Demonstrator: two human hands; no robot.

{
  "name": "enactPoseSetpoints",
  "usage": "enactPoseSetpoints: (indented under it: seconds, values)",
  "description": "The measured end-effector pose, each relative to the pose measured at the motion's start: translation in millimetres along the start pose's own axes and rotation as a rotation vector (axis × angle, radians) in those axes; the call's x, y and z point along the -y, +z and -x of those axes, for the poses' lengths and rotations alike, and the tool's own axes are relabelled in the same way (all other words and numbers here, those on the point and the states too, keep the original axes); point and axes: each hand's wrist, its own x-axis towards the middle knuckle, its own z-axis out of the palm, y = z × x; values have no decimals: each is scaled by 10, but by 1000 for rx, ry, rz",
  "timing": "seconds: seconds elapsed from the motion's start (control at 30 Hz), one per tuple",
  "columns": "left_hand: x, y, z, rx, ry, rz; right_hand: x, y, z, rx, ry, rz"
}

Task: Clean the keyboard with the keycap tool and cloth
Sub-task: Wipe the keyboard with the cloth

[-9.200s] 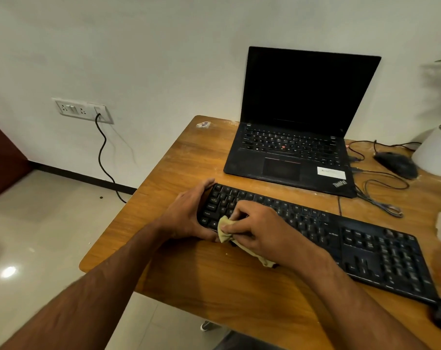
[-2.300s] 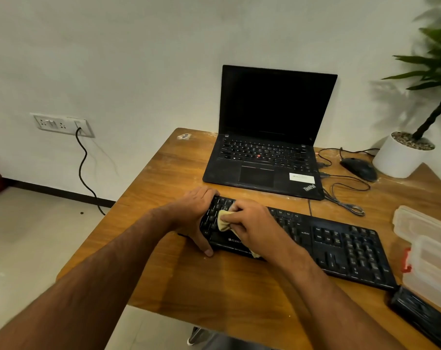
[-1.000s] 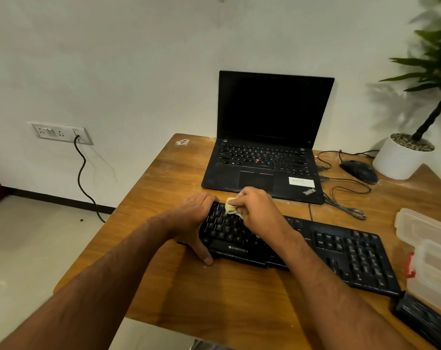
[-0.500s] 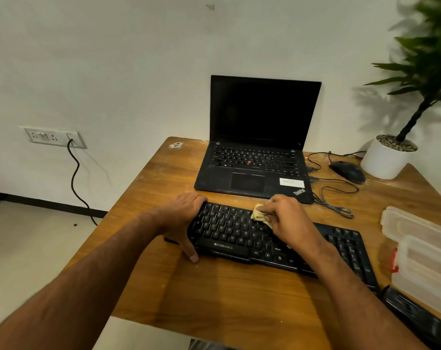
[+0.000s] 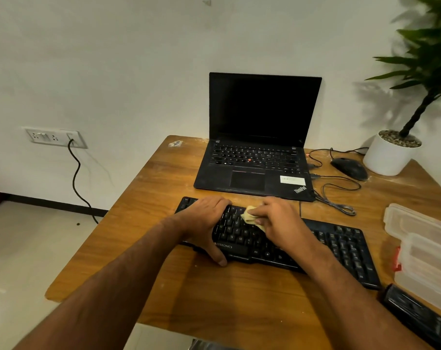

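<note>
Wooden table [image 5: 148,198] fills the frame's centre, backed by a white wall. At centre, the keyboard [image 5: 340,246] is gripped by the left hand [image 5: 206,223]; the cloth [image 5: 249,217] is pinched against its keys by the right hand [image 5: 280,221].

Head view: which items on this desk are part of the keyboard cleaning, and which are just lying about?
In use:
keyboard, steadied by the left hand
cloth, pinched in the right hand

Lying about:
laptop
mouse
potted plant
clear plastic case
</note>
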Motion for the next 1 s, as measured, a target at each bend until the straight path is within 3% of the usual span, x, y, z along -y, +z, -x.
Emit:
enactPoseSetpoints:
  seconds: [0.13, 0.33, 0.7, 1.0]
  values:
    - [19, 28, -1, -9, 4, 0, -73, -55, 179, -14, 3, -18]
    - [-10, 9, -18, -2, 8, -51, 346, 181, -79, -44, -128, -19]
    - [-17, 12, -35, 4, -9, -12, 65, 1, 261, -50, -18, -10]
    - [-1, 41, -36, -9, -15, -26, 508, 203, 29, -38, -135, -32]
